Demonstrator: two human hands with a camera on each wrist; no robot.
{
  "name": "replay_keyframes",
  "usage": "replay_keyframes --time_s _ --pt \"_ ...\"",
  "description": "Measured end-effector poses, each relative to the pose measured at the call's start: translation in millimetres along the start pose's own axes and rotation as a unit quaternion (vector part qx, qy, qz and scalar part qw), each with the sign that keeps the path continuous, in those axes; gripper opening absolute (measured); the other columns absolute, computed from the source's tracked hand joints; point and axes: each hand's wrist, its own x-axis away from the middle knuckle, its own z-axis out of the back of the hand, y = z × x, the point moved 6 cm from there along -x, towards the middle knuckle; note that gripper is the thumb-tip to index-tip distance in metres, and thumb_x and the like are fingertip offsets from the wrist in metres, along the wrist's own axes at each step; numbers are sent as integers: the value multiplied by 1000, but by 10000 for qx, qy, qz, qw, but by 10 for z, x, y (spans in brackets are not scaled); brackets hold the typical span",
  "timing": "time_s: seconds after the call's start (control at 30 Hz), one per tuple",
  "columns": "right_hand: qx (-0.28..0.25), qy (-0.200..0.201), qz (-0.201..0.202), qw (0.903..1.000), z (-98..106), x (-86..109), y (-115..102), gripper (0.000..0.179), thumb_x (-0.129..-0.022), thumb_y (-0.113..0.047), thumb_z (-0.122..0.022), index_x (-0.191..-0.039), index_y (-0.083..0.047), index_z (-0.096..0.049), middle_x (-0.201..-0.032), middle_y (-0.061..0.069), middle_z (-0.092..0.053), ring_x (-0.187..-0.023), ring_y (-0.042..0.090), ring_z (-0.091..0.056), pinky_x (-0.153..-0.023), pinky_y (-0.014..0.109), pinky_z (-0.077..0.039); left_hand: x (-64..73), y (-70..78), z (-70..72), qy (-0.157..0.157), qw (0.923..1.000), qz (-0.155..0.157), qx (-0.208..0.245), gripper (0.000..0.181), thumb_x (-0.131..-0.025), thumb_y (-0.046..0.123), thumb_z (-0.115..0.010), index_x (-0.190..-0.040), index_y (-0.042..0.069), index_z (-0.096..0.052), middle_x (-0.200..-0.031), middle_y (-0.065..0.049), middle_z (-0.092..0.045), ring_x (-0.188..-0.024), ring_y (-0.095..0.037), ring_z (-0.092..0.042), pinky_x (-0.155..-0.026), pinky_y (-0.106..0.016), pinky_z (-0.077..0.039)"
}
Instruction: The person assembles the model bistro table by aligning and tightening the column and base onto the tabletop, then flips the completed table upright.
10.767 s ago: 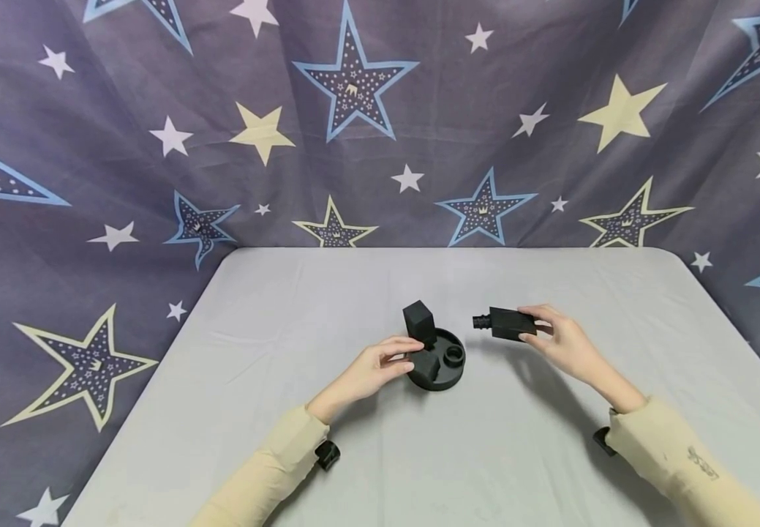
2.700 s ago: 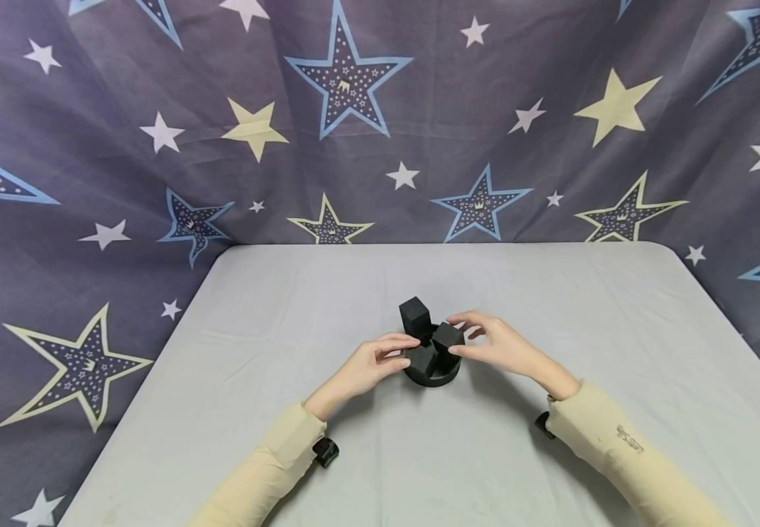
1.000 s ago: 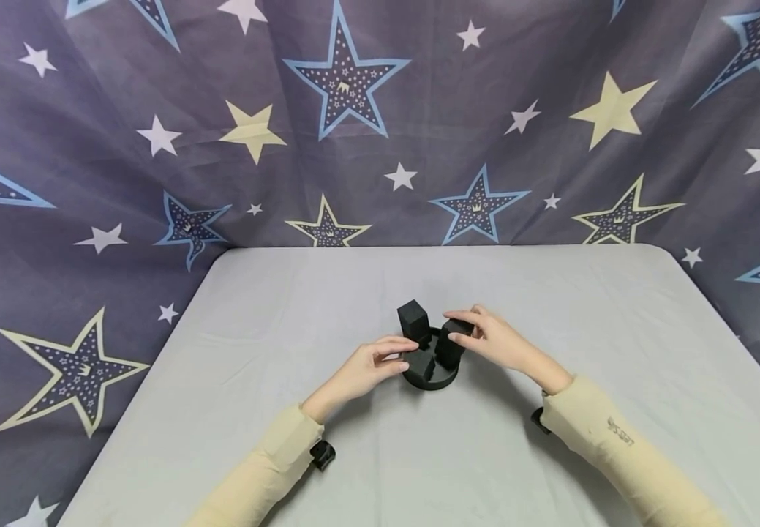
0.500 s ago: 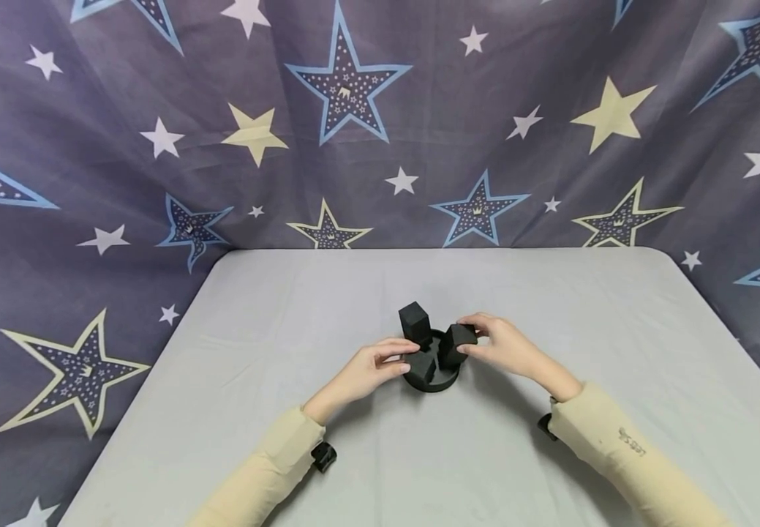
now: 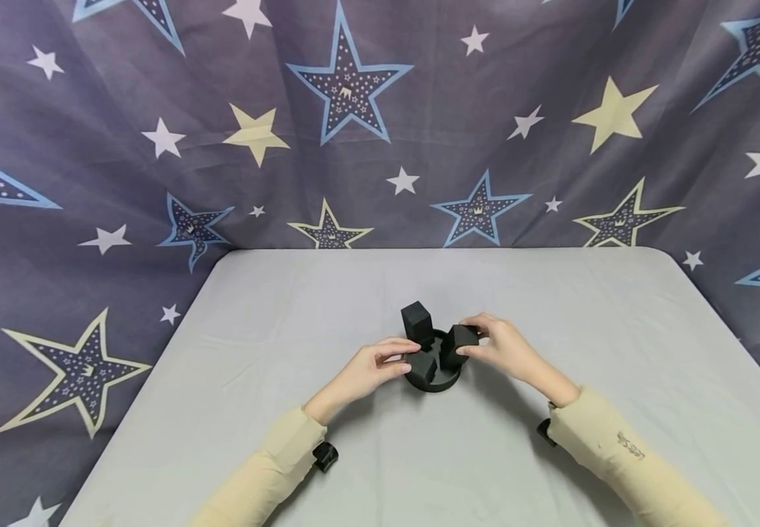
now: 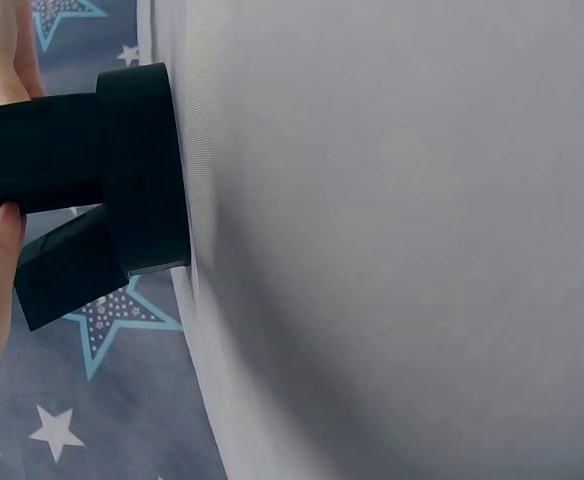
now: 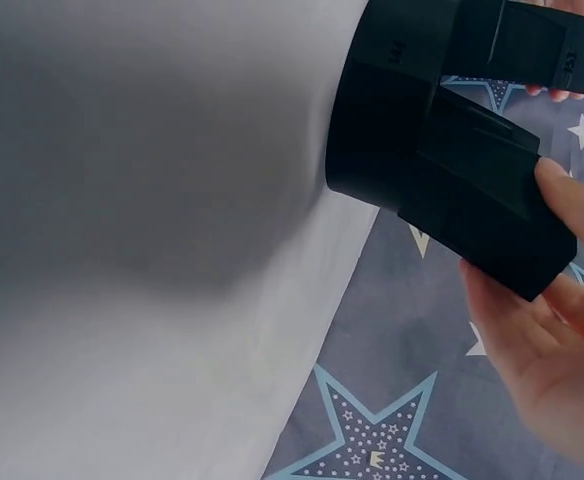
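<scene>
A black round base point(image 5: 434, 386) sits on the table with three black rectangular blocks rising from it. My left hand point(image 5: 368, 372) holds the left block point(image 5: 422, 365) between thumb and fingers. The rear block point(image 5: 416, 322) stands untouched. With thumb and fingers, my right hand point(image 5: 508, 351) grips the right block point(image 5: 458, 344), which leans outward to the right. In the right wrist view this gripped block point(image 7: 502, 205) meets the base point(image 7: 387, 110) at its lower end; its joint is hidden inside the rim. In the left wrist view, the rear block point(image 6: 70, 268) slants away from the base point(image 6: 144, 170).
A pale cloth covers the table point(image 5: 287, 307), whose far edge meets a dark star-patterned curtain point(image 5: 419, 110). Black wrist devices point(image 5: 325, 457) hang under both sleeves.
The right hand has brought the right block, earlier held off the base with its ribbed plug showing, onto the base. It now leans further right than 2.7 seconds ago. The left hand stays put.
</scene>
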Motion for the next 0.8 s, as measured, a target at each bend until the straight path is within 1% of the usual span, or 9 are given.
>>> replay_keyframes --time_s 0.1,0.23,0.37,0.47,0.57,0.7,0.8 --pt "-135 65 -44 9999 -1 15 11 40 -70 -11 -74 -103 6 -60 -101 16 -61 -87 26 -60 -77 33 -52 -3 2 -1 0 9999 -1 -108 32 -85 -1 -56 -115 -11 -53 -119 -22 -51 -115 -31 -44 -100 -35 -37" --pt "-395 37 -164 9991 -23 21 55 42 -71 -13 -74 -107 4 -59 -104 15 -59 -90 26 -60 -80 31 -52 -6 12 3 -40 9995 -34 -311 32 -86 0 -54 -116 -10 -53 -119 -21 -51 -116 -31 -44 -99 -31 -38" --pt "-603 -26 -261 9978 -39 16 100 45 -73 -16 -72 -110 4 -57 -107 17 -58 -93 28 -59 -82 31 -51 -6 21 6 -97 9998 -25 -158 31 -86 -3 -52 -116 -12 -51 -121 -23 -50 -117 -33 -42 -96 -40 -40" --pt "-780 -136 -364 9962 -50 20 125 47 -75 -16 -71 -115 4 -55 -111 19 -56 -94 29 -59 -81 35 -51 4 40 3 -102 9999 0 -55 32 -87 -3 -51 -117 -14 -49 -122 -24 -48 -117 -34 -42 -93 -44 -41" --pt "-1003 -245 -536 9932 -58 46 143 51 -76 -15 -70 -120 2 -51 -116 21 -54 -97 32 -57 -85 41 -48 22 67 -6 -37 9999 136 51 37 -87 -3 -51 -122 -14 -44 -125 -26 -44 -117 -37 -41 -95 -43 -40" --pt "-1422 -306 -738 9866 -58 99 163 56 -78 -10 -67 -127 1 -44 -122 23 -47 -106 36 -50 -93 45 -42 44 89 -17 171 9984 479 259 50 -84 -2 -55 -129 -12 -36 -128 -29 -39 -117 -40 -40 -100 -43 -35" --pt "-1782 -296 -823 9801 -56 139 190 58 -78 -5 -66 -129 2 -40 -122 26 -45 -109 38 -47 -94 45 -41 63 98 -38 334 9971 659 186 55 -81 -2 -59 -130 -11 -34 -126 -29 -40 -115 -40 -42 -100 -43 -35"
